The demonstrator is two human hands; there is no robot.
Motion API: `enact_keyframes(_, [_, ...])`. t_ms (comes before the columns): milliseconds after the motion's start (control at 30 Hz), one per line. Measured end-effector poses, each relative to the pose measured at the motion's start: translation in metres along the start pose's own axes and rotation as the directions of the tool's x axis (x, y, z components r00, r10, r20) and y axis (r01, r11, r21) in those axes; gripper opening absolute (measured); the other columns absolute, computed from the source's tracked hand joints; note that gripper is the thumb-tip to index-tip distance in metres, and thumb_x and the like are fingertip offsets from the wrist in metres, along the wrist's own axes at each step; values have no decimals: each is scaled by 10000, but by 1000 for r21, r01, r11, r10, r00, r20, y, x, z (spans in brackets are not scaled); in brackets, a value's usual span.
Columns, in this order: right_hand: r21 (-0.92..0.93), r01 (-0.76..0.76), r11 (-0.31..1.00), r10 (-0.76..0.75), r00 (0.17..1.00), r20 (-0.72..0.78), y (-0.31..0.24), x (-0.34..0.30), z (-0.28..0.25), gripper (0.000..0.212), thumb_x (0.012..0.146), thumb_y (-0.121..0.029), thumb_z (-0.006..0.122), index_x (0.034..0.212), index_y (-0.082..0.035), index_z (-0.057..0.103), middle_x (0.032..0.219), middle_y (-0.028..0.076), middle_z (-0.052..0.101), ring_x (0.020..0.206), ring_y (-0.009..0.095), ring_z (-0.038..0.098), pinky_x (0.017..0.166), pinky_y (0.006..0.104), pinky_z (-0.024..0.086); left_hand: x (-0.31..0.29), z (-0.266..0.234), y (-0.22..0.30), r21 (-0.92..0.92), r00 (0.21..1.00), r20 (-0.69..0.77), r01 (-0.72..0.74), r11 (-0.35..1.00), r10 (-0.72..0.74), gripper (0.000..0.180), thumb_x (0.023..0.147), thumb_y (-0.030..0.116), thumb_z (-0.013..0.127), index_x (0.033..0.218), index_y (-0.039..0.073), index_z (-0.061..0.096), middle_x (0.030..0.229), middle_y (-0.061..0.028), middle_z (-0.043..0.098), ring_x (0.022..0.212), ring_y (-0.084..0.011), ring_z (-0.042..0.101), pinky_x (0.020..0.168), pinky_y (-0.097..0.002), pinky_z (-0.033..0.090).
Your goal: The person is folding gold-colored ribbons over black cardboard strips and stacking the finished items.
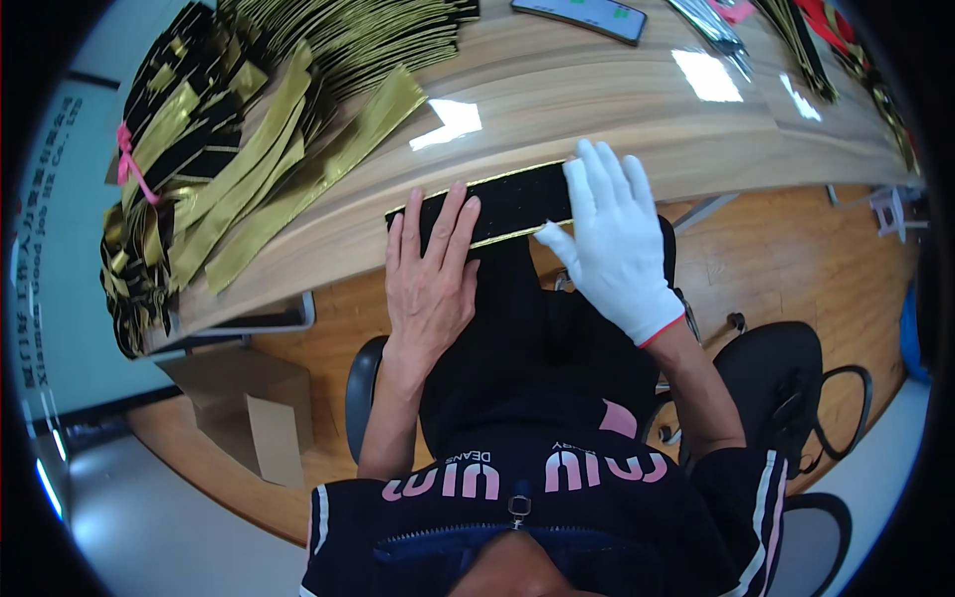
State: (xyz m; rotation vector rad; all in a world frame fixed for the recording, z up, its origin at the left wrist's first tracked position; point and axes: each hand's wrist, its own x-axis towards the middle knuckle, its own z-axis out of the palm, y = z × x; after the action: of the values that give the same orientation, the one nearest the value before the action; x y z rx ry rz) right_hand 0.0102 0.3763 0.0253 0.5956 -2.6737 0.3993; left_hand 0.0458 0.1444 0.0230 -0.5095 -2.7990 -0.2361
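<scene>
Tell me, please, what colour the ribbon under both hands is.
The ribbon is black, gold-edged (head view).

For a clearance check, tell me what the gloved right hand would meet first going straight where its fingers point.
Across the tabletop, the right hand would probably meet the phone first, though fisheye bending leaves the exact line uncertain.

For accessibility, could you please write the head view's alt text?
A bare left hand and white-gloved right hand rest on a black, gold-edged strip at the edge of a table. Gold and black strips lie at left.
</scene>
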Motion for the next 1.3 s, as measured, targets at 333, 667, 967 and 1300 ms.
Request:
enact_keyframes(333, [-143, 37, 989, -45, 998, -52, -1, -2, 15, 846, 818, -200, 854, 1513, 25, 427, 1568, 233, 458, 1472, 419, 417, 1222, 577, 301, 1, 0, -5, -41, 999, -17, -43, 998, 42, 713, 853, 50, 645, 1548, 100, 493, 1688, -64, 366, 1528, -443, 329, 1241, -560, 308])
enact_keyframes(667, [-68, 190, 979, -190, 982, -3, 0, -4, 2, 789, 865, -87, 802, 1543, 29, 415, 1600, 245, 440, 1499, 421, 401, 1241, 520, 311, -19, 17, 4, 58, 995, -88, -32, 998, 37, 664, 939, 118, 566, 1582, 31, 427, 1685, -132, 368, 1571, -323, 327, 1286, -499, 238])
enact_keyframes(967, [24, 272, 962, -273, 958, 84, 12, 11, 5, 636, 867, -8, 746, 1466, -10, 532, 1559, 221, 505, 1442, 425, 473, 1222, 511, 360, -17, 4, -8, -235, 996, -89, -16, 972, -5, 715, 905, 155, 673, 1564, 5, 443, 1665, -143, 397, 1557, -336, 346, 1273, -508, 257])
enact_keyframes(1300, [389, -118, 913, 160, 984, -76, 65, 67, -72, 165, 1030, -62, 611, 1118, 48, 694, 834, 77, 621, 797, 137, 568, 757, 314, 493, -12, -44, -80, -437, 683, -678, -75, 896, -273, 369, 941, 121, 640, 1275, -23, 696, 1198, -182, 750, 1098, -367, 721, 973, -458, 542])
